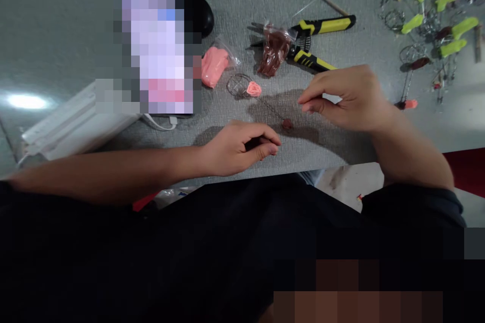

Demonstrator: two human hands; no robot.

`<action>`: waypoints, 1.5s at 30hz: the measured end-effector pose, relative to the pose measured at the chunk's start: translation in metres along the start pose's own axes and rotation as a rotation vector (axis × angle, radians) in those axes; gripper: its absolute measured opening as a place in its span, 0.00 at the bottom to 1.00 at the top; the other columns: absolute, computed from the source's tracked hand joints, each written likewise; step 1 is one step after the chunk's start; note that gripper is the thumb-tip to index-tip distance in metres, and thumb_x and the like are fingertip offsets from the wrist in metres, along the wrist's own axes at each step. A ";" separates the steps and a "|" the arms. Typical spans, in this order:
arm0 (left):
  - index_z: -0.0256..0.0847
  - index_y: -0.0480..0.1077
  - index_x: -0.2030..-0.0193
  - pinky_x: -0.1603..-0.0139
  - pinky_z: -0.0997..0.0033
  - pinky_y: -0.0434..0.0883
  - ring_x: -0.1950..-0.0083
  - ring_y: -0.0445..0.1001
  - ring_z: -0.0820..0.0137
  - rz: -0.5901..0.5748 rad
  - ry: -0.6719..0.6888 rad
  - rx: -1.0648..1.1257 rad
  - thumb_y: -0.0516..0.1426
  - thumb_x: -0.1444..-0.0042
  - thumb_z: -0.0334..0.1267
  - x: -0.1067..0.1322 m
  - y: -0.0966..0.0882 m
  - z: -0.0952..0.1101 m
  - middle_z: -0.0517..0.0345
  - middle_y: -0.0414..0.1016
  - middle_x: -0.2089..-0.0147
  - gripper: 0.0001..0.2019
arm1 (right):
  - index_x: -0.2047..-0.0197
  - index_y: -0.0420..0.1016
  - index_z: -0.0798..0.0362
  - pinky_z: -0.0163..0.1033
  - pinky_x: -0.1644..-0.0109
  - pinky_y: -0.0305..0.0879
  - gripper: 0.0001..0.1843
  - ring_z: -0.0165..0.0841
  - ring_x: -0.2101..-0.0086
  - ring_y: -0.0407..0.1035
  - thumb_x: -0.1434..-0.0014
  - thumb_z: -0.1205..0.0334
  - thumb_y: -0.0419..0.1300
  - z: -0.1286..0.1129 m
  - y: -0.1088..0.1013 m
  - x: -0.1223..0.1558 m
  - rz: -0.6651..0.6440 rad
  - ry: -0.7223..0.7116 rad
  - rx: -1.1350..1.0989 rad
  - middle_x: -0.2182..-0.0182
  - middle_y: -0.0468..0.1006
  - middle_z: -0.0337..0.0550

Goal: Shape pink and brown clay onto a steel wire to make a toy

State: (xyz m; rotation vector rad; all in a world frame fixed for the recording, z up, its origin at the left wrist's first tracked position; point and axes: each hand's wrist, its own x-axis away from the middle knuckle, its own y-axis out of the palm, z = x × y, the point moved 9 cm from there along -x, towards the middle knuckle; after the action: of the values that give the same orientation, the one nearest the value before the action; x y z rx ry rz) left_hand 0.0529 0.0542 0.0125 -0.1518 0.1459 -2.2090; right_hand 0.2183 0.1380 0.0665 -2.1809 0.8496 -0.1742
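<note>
My left hand (pixel 237 149) rests on the grey table near its front edge, fingers curled into a pinch; what it holds is too small to make out. My right hand (pixel 346 98) hovers to the right, fingers bent together, with a pale bit showing under them. Between the hands lies a thin wire with a small dark red clay ball (pixel 287 123) at its end. Just beyond sits a small pink clay rose (pixel 253 89) on a coiled wire ring (pixel 237 83).
Yellow-and-black pliers (pixel 322 28) lie at the back, beside a bag of brown clay (pixel 273 50) and a bag of pink clay (pixel 214 66). A phone-like screen stands at the left over white packaging (pixel 64 126). Wire stems with green and orange clay leaves (pixel 435 15) crowd the far right.
</note>
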 end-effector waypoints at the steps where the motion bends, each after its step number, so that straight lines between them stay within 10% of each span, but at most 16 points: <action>1: 0.40 0.82 0.52 0.65 0.79 0.78 0.62 0.87 0.72 0.004 0.012 -0.005 0.65 0.29 0.38 0.000 0.000 0.001 0.55 0.88 0.62 0.05 | 0.55 0.87 0.41 0.44 0.54 0.78 0.07 0.36 0.63 0.83 0.24 0.54 0.67 -0.004 -0.002 -0.001 0.028 -0.044 0.015 0.63 0.88 0.38; 8: 0.42 0.82 0.53 0.63 0.78 0.79 0.62 0.87 0.72 0.009 0.015 -0.001 0.64 0.29 0.38 0.000 -0.002 0.002 0.57 0.89 0.62 0.04 | 0.43 0.86 0.45 0.41 0.54 0.78 0.13 0.35 0.57 0.84 0.22 0.63 0.61 -0.008 0.012 0.000 -0.003 -0.190 0.009 0.54 0.88 0.43; 20: 0.44 0.81 0.52 0.62 0.77 0.77 0.63 0.86 0.73 -0.021 -0.025 -0.046 0.64 0.28 0.40 -0.001 -0.002 -0.002 0.59 0.89 0.63 0.05 | 0.56 0.80 0.44 0.45 0.58 0.72 0.16 0.38 0.63 0.78 0.20 0.47 0.58 0.023 0.037 0.014 -0.161 -0.119 0.148 0.64 0.82 0.42; 26: 0.44 0.81 0.53 0.60 0.75 0.77 0.63 0.86 0.71 -0.027 -0.038 -0.059 0.64 0.29 0.40 -0.002 -0.002 0.001 0.59 0.89 0.62 0.05 | 0.46 0.83 0.44 0.44 0.52 0.78 0.15 0.37 0.54 0.82 0.19 0.55 0.54 0.012 0.036 0.014 -0.102 -0.165 0.102 0.51 0.86 0.44; 45: 0.46 0.82 0.52 0.61 0.74 0.74 0.63 0.86 0.70 -0.050 -0.050 -0.078 0.63 0.29 0.41 -0.003 -0.001 0.000 0.58 0.89 0.62 0.06 | 0.54 0.82 0.49 0.40 0.62 0.66 0.09 0.34 0.64 0.77 0.23 0.58 0.61 -0.002 0.053 0.015 -0.138 -0.039 0.085 0.63 0.85 0.40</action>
State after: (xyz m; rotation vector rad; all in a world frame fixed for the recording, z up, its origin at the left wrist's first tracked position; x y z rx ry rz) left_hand 0.0539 0.0567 0.0130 -0.2563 0.2031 -2.2486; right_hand 0.2016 0.1019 0.0279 -2.1564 0.6583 -0.2309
